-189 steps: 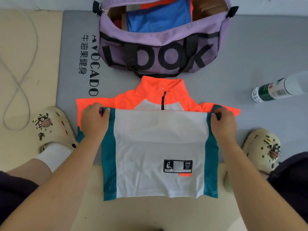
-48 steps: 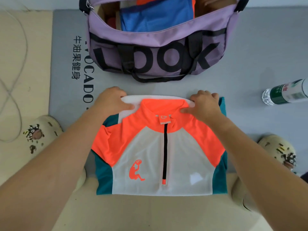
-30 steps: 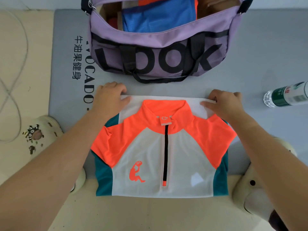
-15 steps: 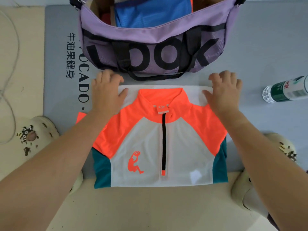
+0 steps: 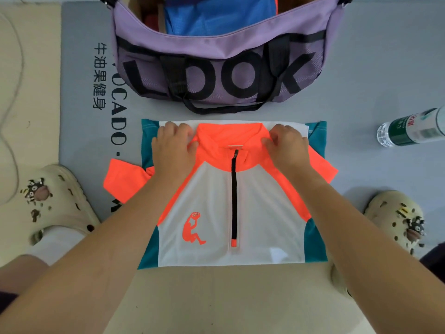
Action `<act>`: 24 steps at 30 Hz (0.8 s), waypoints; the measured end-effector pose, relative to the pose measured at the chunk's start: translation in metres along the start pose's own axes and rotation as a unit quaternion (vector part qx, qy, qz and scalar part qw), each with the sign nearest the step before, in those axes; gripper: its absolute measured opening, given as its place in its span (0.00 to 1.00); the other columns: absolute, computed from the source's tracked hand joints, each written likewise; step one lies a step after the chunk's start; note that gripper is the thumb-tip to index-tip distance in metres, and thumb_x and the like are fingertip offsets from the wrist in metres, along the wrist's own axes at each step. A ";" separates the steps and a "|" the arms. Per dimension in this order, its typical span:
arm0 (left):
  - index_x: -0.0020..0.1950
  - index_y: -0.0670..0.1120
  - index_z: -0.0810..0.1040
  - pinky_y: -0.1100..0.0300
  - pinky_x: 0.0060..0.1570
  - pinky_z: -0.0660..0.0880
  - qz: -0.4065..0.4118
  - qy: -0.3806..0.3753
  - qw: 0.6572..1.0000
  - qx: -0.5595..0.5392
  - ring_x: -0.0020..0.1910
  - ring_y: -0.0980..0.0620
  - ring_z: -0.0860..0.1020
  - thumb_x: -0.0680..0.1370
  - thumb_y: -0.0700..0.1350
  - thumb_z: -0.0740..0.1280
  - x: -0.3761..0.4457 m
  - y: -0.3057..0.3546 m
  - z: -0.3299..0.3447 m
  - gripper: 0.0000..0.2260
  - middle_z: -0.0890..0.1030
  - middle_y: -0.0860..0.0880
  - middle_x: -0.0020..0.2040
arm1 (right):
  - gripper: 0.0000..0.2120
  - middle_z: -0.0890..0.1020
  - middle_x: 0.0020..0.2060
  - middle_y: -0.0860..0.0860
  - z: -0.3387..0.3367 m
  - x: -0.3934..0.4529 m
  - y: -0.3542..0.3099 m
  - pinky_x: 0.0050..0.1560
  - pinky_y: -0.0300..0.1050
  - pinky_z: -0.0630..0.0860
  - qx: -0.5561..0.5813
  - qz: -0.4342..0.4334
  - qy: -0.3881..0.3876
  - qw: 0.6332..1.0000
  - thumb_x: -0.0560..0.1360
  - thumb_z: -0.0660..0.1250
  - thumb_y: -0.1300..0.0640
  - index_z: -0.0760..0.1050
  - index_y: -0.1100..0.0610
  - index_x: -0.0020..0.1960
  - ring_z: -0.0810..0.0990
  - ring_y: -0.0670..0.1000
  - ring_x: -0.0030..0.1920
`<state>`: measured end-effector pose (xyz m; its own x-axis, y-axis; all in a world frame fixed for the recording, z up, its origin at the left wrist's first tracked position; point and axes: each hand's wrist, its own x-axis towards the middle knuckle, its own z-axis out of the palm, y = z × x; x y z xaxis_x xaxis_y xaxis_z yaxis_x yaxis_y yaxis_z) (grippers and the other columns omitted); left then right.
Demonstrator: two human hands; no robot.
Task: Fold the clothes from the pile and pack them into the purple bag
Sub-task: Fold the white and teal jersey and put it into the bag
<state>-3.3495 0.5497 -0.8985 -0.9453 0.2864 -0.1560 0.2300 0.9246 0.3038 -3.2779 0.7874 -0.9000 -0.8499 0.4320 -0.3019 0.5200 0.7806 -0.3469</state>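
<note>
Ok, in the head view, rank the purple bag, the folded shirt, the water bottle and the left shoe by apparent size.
1. purple bag, cropped at the top edge
2. folded shirt, close behind; it lies nearer the camera, so unsure
3. left shoe
4. water bottle, cut off at the right edge

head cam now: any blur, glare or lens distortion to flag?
Head view: sharp on the jersey and both hands, left hand, right hand; wide-angle bowing curves the purple bag and the mat edges; lighting even, soft shadows, slight sheen on the water bottle.
</note>
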 end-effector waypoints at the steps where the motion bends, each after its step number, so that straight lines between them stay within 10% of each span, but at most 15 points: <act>1: 0.54 0.44 0.77 0.47 0.48 0.67 0.034 0.015 0.999 0.009 0.53 0.39 0.73 0.75 0.45 0.67 -0.002 0.004 0.000 0.10 0.75 0.42 0.52 | 0.10 0.76 0.50 0.57 -0.002 -0.001 -0.001 0.51 0.53 0.66 -0.012 -0.026 0.015 0.999 0.75 0.67 0.54 0.74 0.58 0.53 0.74 0.61 0.54; 5: 0.55 0.43 0.80 0.45 0.49 0.71 0.182 -0.010 0.983 -0.006 0.50 0.39 0.74 0.75 0.44 0.69 0.003 0.017 0.000 0.10 0.75 0.41 0.50 | 0.17 0.72 0.50 0.59 -0.009 0.001 -0.012 0.52 0.54 0.70 0.027 -0.164 -0.001 0.986 0.71 0.70 0.59 0.77 0.56 0.60 0.72 0.61 0.53; 14: 0.46 0.40 0.80 0.44 0.52 0.69 0.130 -0.024 0.991 -0.003 0.53 0.39 0.73 0.77 0.45 0.69 0.009 0.020 -0.002 0.08 0.75 0.40 0.51 | 0.10 0.70 0.53 0.59 -0.016 0.011 -0.004 0.57 0.55 0.69 -0.002 -0.114 -0.070 0.991 0.76 0.65 0.58 0.77 0.58 0.57 0.70 0.60 0.58; 24: 0.58 0.48 0.78 0.52 0.53 0.66 0.207 -0.126 0.969 -0.051 0.57 0.45 0.73 0.71 0.46 0.67 -0.008 0.033 0.003 0.15 0.79 0.51 0.55 | 0.09 0.81 0.44 0.54 -0.002 -0.026 -0.029 0.46 0.55 0.74 0.008 -0.259 -0.073 0.963 0.69 0.67 0.61 0.80 0.59 0.48 0.77 0.60 0.48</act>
<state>-3.3340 0.5785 -0.8906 -0.6871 0.6922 -0.2208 0.5416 0.6905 0.4795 -3.2709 0.7542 -0.8801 -0.9749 -0.0833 -0.2065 0.0313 0.8669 -0.4975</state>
